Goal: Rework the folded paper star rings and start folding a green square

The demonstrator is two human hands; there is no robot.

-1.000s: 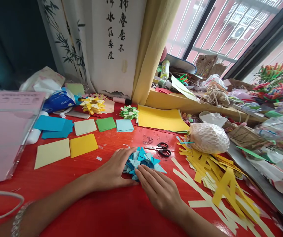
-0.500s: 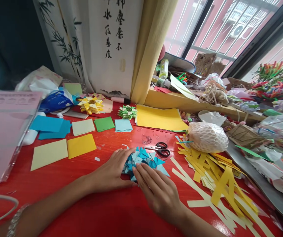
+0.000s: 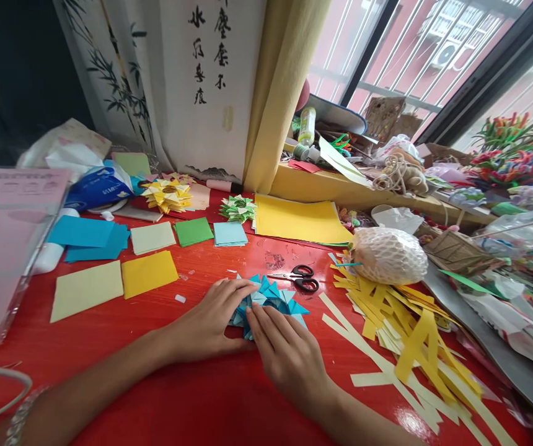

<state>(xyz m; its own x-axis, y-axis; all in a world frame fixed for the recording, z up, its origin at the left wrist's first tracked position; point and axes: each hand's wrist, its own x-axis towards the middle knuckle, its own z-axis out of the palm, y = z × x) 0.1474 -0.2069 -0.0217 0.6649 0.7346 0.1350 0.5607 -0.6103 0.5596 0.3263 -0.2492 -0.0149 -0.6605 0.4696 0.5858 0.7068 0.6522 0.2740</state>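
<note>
A spiky blue origami ring (image 3: 281,298), folded from light and darker blue paper, lies on the red table between my hands. My left hand (image 3: 215,319) curves around its left side, thumb low and fingers over the top, gripping it. From the front, my right hand (image 3: 289,347) presses its fingers, held close together, on the ring's near side; its thumb is hidden. Part of the ring is covered by both hands. Just behind it lie black-handled scissors (image 3: 304,279), blades toward the left.
Stacked blue sheets (image 3: 92,238), cream sheets (image 3: 87,290), a yellow stack (image 3: 150,274) and a green stack (image 3: 194,231) lie left. Yellow paper strips (image 3: 396,316) and a net-wrapped bundle (image 3: 390,255) are right. Yellow (image 3: 168,194) and green origami rings (image 3: 237,209) sit behind.
The view has shifted slightly. My right fingers have edged a little over the blue origami ring, and the light-blue point on its right side now shows less. Both hands stay on it.
</note>
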